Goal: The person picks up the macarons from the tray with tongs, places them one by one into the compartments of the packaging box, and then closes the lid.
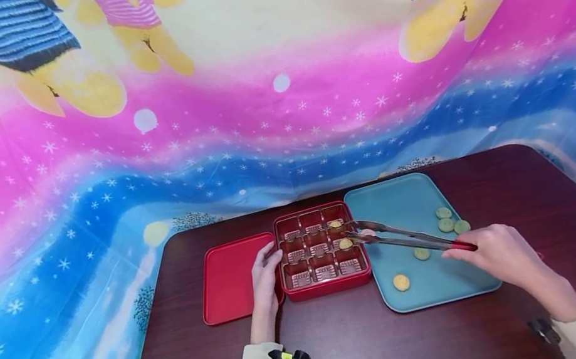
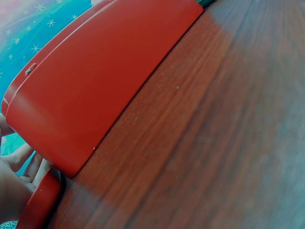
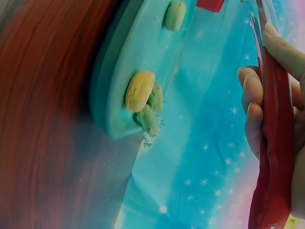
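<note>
My left hand [image 1: 265, 275] rests against the left side of a red box [image 1: 329, 289] with a gold-brown divided insert; in the left wrist view its fingers [image 2: 19, 157] touch the box's end. In my right hand [image 1: 500, 252] I hold metal tongs [image 1: 406, 234] with red handles [image 3: 276, 129]. Their tips reach over the box's right column of compartments. One yellow cookie [image 1: 335, 224] lies in the back right compartment. Another yellow cookie [image 1: 345, 244] is at the middle right one, by the tips; whether the tongs touch it is unclear.
A teal tray [image 1: 383, 198] right of the box bears several green cookies [image 1: 446, 225], a yellow cookie [image 1: 401, 282] and a pinkish piece [image 1: 368, 233] partly behind the tongs. A red lid [image 1: 230, 278] lies left of the box on the dark wooden table [image 1: 350, 347]. A patterned cloth [image 1: 254, 115] hangs behind.
</note>
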Demonstrator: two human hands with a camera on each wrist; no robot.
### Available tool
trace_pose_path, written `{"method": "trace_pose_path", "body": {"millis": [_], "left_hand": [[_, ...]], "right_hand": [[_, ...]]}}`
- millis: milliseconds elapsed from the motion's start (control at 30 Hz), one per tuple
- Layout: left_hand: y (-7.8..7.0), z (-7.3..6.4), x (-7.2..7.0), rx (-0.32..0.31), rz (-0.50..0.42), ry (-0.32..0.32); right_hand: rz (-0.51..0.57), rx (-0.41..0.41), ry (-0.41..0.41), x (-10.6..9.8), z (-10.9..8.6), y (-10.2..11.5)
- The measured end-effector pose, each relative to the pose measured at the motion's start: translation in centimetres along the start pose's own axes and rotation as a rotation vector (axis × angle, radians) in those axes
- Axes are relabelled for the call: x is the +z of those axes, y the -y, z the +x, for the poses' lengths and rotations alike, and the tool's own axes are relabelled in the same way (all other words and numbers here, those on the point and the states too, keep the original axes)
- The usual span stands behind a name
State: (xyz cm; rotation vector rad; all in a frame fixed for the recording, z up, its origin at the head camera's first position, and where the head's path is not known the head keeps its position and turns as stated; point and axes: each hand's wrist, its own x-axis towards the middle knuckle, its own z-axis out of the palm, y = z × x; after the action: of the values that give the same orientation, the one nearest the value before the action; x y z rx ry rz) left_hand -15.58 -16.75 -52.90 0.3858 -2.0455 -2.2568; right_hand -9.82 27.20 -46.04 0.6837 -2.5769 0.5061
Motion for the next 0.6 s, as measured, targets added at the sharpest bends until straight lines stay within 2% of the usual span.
{"method": "trace_pose_path", "body": {"millis": [233,600], "left_hand": [[-0.1,0.0,0.0,-0.009,-0.002,0.002],[0.1,0.1,0.0,-0.01,-0.004,-0.002]], "right_hand": [[0.017,-0.063,-0.032,0.9,0.3,1.0],[0.038,-0.08,0.026,1.9,0.4,2.3]]}}
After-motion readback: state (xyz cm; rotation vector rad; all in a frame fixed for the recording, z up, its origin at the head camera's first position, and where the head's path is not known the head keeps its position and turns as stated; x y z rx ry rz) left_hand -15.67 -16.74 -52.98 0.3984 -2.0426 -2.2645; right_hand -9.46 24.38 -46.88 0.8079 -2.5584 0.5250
